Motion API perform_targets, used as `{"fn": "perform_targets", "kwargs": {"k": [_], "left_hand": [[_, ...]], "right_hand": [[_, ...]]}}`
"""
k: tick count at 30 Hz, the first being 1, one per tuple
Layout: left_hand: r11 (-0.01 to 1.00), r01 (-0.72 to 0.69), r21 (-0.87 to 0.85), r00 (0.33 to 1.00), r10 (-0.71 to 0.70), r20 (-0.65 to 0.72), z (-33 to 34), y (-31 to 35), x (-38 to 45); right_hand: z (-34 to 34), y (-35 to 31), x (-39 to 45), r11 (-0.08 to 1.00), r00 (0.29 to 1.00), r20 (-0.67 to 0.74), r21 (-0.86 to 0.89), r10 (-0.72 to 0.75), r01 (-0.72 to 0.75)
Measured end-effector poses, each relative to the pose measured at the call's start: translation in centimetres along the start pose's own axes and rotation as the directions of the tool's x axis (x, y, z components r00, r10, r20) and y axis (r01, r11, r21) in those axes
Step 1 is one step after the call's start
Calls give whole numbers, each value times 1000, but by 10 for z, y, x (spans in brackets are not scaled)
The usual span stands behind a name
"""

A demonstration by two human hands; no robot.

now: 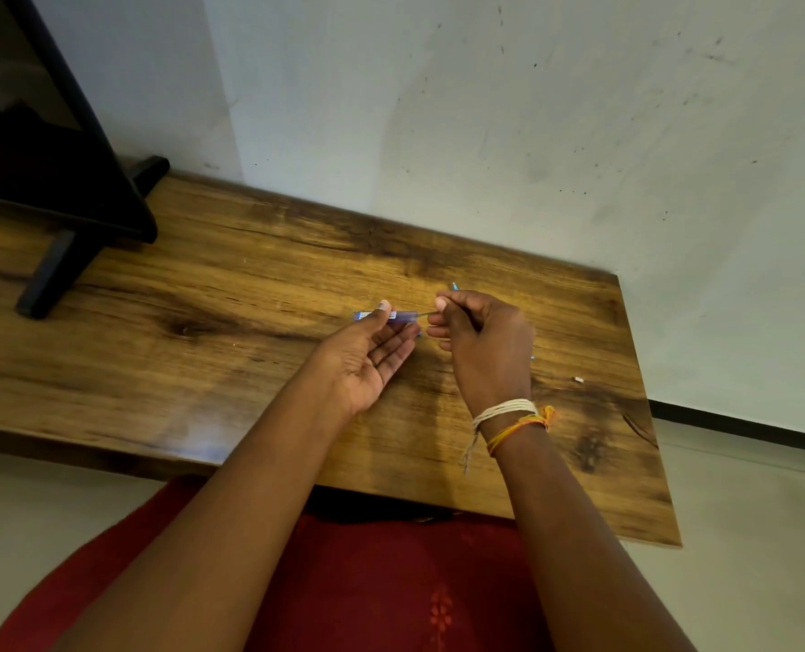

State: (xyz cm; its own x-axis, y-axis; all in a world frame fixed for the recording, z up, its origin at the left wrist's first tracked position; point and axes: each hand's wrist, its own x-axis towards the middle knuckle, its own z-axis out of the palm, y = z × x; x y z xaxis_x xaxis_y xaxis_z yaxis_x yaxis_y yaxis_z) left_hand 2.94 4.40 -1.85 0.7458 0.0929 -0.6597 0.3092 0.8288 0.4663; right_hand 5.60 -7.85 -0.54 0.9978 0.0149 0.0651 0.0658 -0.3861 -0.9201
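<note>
My left hand (367, 350) holds a small translucent blue tube (402, 316) between thumb and fingers, palm turned up, just above the wooden table (202, 322). My right hand (480, 341) pinches a thin dark rod (431, 313) between thumb and forefinger, its tip at the tube's right end. A bluish tip (454, 286) pokes out behind my right hand; what it belongs to is hidden. Another small blue bit (419, 333) shows between the two hands, mostly covered.
A small white piece (579, 380) lies on the table to the right of my right hand. A black stand with feet (61, 256) occupies the table's far left. The wall runs along the back edge; the table's right edge is near.
</note>
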Motion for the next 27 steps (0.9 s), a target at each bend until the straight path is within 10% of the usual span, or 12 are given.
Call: {"fn": "perform_targets", "kwargs": {"k": [27], "left_hand": [[999, 6, -46, 1000, -7, -26, 3, 6, 0]], "right_hand": [[-6, -4, 7, 993, 996, -45, 95, 78, -74]]}}
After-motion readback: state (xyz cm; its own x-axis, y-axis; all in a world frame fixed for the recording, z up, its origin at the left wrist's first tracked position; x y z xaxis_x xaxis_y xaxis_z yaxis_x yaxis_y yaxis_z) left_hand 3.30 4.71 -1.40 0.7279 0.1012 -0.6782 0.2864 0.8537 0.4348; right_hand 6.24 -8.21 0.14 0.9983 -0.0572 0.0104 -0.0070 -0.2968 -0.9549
